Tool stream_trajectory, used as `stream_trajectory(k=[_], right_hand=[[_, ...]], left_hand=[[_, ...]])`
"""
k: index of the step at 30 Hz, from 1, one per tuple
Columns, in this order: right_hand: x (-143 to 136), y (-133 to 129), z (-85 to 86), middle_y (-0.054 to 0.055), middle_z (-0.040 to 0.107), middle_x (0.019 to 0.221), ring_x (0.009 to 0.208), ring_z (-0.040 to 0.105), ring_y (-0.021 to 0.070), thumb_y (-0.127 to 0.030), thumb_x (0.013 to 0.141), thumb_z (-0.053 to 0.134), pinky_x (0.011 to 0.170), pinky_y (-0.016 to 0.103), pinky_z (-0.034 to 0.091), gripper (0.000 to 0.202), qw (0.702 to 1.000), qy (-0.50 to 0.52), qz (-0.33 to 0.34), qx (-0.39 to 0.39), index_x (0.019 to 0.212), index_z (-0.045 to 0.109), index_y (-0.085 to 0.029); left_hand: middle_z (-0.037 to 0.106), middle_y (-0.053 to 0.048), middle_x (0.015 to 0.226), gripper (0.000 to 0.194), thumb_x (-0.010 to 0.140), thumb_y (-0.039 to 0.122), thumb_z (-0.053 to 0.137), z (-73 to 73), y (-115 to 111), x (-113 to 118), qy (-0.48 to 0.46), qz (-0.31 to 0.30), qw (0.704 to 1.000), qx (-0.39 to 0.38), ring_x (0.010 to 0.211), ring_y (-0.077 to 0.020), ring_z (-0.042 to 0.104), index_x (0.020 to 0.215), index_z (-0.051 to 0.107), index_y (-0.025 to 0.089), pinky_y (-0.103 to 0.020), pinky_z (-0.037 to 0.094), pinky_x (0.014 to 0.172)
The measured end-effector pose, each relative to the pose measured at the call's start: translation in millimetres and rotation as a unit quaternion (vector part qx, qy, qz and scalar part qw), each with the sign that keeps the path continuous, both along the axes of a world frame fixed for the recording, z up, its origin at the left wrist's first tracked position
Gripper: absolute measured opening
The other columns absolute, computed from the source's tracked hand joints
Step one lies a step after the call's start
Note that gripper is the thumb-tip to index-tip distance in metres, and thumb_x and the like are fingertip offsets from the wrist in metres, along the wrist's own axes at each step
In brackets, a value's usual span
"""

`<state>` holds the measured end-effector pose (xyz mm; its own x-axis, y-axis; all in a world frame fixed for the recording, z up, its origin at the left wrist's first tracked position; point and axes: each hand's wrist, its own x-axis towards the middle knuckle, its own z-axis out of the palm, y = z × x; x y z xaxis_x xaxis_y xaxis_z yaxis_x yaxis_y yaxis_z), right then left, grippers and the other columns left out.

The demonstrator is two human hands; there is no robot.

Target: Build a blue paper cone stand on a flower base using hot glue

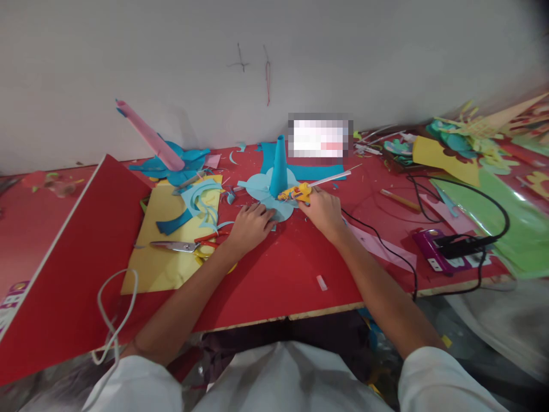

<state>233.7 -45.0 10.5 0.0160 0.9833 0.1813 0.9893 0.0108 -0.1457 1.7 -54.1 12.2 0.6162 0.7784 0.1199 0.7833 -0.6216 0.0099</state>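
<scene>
A light-blue paper flower (257,187) with rounded petals lies on the red table, and a darker blue rolled paper cone (279,166) stands upright at its middle. My right hand (326,213) is closed around a yellow hot glue gun (302,191). The gun's nozzle is at the foot of the cone, and a clear glue stick (330,178) pokes out of its back. My left hand (253,227) rests on the flower's near edge, fingers lying over the paper. Its thumb is mostly hidden.
Orange-handled scissors (175,246) and blue scraps lie on a yellow sheet (171,274) to the left. Behind stands a pink cone (150,134) on blue petals. A red upright board (64,257) borders the left. A black cable runs near a purple power strip (441,252) at right.
</scene>
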Motion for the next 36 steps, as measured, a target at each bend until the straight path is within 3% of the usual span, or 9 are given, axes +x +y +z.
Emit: stream_trajectory(k=[5, 11, 17, 24, 32, 36], right_hand=[[5.7, -0.6, 1.4, 0.017, 0.077, 0.113, 0.095, 0.072, 0.0295, -0.035, 0.098, 0.058, 0.073, 0.032, 0.041, 0.034, 1.0, -0.003, -0.009, 0.011, 0.126, 0.066, -0.017], [16.1, -0.4, 3.1, 0.017, 0.077, 0.109, 0.094, 0.072, 0.0305, -0.039, 0.097, 0.06, 0.071, 0.033, 0.039, 0.033, 0.999, 0.008, -0.035, 0.028, 0.118, 0.069, -0.016], [14.6, 0.5, 0.0, 0.015, 0.078, 0.112, 0.096, 0.072, 0.0301, -0.037, 0.095, 0.063, 0.069, 0.033, 0.038, 0.035, 1.0, 0.013, -0.005, 0.026, 0.123, 0.068, -0.017], [20.2, 2.2, 0.0, 0.015, 0.078, 0.11, 0.091, 0.072, 0.0288, -0.038, 0.097, 0.061, 0.068, 0.033, 0.038, 0.031, 0.999, 0.003, -0.03, 0.028, 0.118, 0.069, -0.017], [13.4, 1.4, 2.5, 0.016, 0.078, 0.113, 0.094, 0.072, 0.0297, -0.036, 0.095, 0.064, 0.069, 0.032, 0.04, 0.036, 1.0, 0.014, -0.006, 0.012, 0.126, 0.067, -0.017], [18.3, 2.9, -0.5, 0.016, 0.078, 0.111, 0.093, 0.072, 0.03, -0.041, 0.097, 0.063, 0.069, 0.032, 0.04, 0.034, 0.999, 0.023, -0.014, 0.017, 0.121, 0.069, -0.017]], left_hand=[[0.07, -0.013, 0.111, 0.033, 0.106, 0.037, 0.053, 0.5, 0.2, -0.4, 0.001, 0.0, 1.0, -0.004, 0.11, -0.0298, 0.063, 0.129, 0.07, 0.021, -0.043, 0.045, 0.093], [0.07, -0.013, 0.112, 0.032, 0.105, 0.038, 0.054, -2.7, 0.9, -0.9, -0.009, -0.003, 1.0, -0.003, 0.11, -0.0302, 0.063, 0.127, 0.07, 0.022, -0.043, 0.044, 0.092], [0.07, -0.013, 0.111, 0.033, 0.105, 0.038, 0.054, -0.4, 0.6, -0.1, -0.005, 0.002, 1.0, -0.008, 0.111, -0.0304, 0.063, 0.129, 0.07, 0.022, -0.043, 0.044, 0.093], [0.071, -0.013, 0.113, 0.032, 0.106, 0.037, 0.054, -0.1, 0.8, -0.1, -0.005, -0.001, 1.0, -0.007, 0.111, -0.0305, 0.063, 0.128, 0.07, 0.022, -0.043, 0.044, 0.092], [0.07, -0.013, 0.112, 0.033, 0.106, 0.039, 0.054, -3.4, 1.4, -1.0, -0.012, -0.004, 1.0, 0.001, 0.11, -0.0307, 0.063, 0.128, 0.071, 0.021, -0.044, 0.045, 0.091], [0.071, -0.012, 0.111, 0.032, 0.105, 0.038, 0.055, -3.0, 1.3, -0.8, -0.012, -0.003, 1.0, 0.004, 0.109, -0.0309, 0.064, 0.128, 0.071, 0.022, -0.044, 0.045, 0.09]])
